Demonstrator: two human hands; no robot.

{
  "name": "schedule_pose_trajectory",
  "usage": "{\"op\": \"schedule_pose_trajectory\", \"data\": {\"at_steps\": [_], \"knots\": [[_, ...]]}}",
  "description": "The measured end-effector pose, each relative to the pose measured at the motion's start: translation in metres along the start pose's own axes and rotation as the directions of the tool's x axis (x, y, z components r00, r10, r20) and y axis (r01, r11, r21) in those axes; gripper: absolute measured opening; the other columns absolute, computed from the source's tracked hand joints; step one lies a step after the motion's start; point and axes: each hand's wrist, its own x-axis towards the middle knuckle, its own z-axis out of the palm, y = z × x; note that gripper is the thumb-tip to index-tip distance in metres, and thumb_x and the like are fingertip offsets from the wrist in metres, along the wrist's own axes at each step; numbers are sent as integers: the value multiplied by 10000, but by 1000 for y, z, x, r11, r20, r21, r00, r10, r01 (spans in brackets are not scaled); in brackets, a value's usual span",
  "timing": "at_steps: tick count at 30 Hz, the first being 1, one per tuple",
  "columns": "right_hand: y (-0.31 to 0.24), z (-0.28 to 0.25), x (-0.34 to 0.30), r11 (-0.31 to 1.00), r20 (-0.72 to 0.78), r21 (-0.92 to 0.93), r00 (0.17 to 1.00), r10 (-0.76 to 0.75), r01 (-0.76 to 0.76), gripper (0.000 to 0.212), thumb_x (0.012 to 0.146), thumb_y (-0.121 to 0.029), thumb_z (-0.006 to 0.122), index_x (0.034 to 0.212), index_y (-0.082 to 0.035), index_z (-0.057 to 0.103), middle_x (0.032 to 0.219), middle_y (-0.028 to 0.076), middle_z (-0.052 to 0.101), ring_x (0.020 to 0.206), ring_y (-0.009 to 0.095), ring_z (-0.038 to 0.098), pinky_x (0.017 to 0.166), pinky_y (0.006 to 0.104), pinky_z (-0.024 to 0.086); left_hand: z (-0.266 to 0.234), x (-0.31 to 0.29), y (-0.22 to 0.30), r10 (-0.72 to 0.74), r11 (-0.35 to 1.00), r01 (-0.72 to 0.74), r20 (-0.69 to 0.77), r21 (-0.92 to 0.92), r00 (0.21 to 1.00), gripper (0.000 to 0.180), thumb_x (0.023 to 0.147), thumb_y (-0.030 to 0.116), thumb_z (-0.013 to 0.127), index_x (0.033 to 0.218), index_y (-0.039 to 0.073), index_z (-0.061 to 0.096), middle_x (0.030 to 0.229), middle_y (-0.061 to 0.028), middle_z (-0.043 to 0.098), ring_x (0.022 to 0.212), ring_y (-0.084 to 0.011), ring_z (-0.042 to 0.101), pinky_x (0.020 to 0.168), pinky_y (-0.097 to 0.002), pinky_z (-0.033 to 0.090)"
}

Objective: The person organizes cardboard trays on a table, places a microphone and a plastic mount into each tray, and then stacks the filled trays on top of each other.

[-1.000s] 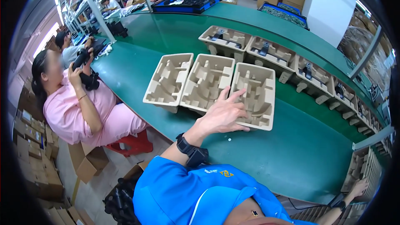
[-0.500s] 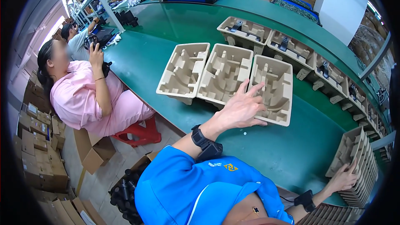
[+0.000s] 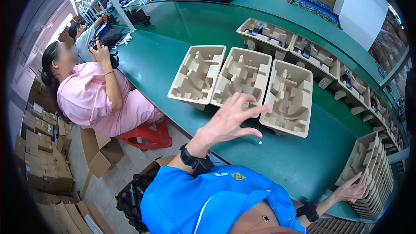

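Observation:
Three beige moulded-pulp trays stand side by side on the green table: a left tray (image 3: 197,76), a middle tray (image 3: 242,76) and a right tray (image 3: 287,97). My left hand (image 3: 232,117) hovers in front of the middle and right trays, fingers spread and holding nothing. At the lower right, more pulp trays are nested in a leaning stack (image 3: 377,177). My right hand (image 3: 353,189) has its fingers bent on the near edge of the front tray there. Part of that grip is hidden.
Along the far side runs a curved row of pulp trays (image 3: 314,54) holding black parts. A co-worker (image 3: 93,89) in pink sits at the left on a red stool (image 3: 149,136), holding a black part. A box of black parts (image 3: 136,195) stands beside me on the floor.
My left hand has left the right tray and drawn back to the left, fingers still spread. My right hand has shifted slightly left and its fingers have bent onto the stacked tray's edge.

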Motion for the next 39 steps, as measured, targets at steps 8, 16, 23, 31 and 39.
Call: {"op": "schedule_pose_trajectory", "data": {"at_steps": [8,16,23,31,39], "knots": [[0,7,-3,986,-76,144,994,-73,83,158,885,-142,697,975,-13,696,1008,94,693,924,264,663,794,377,526,28,1,-6,-36,999,38,-53,36,998,561,752,396,764,1262,218,613,1154,-109,525,902,-250,579,769,-382,489],[-4,6,-3,975,-97,198,992,-86,104,161,886,-127,694,1002,-15,688,1020,85,689,945,255,659,810,379,524,31,5,-6,-10,995,23,-132,97,991,538,734,378,778,1228,226,628,1155,-95,538,827,-219,591,738,-372,496],[-9,5,-6,976,-89,186,991,-96,111,156,884,-113,693,1009,-21,687,1046,78,684,965,247,653,821,373,521,34,6,-9,-66,994,75,-98,84,993,627,640,181,812,1236,229,624,1139,-88,544,828,-210,598,720,-370,498],[-9,8,-9,980,-96,168,991,-92,107,158,882,-112,696,1010,-19,682,1049,74,682,966,248,651,825,371,518,34,9,-11,-69,994,77,-102,79,992,619,617,122,801,1208,207,637,1104,-84,537,811,-223,602,717,-370,501],[-21,9,-8,973,-108,200,990,-94,115,182,875,-110,703,1029,-18,674,1055,84,682,976,257,646,841,373,506,30,13,-9,-84,994,85,-25,64,996,566,649,125,783,1189,164,617,1067,-104,514,912,-268,591,740,-387,497]]}}
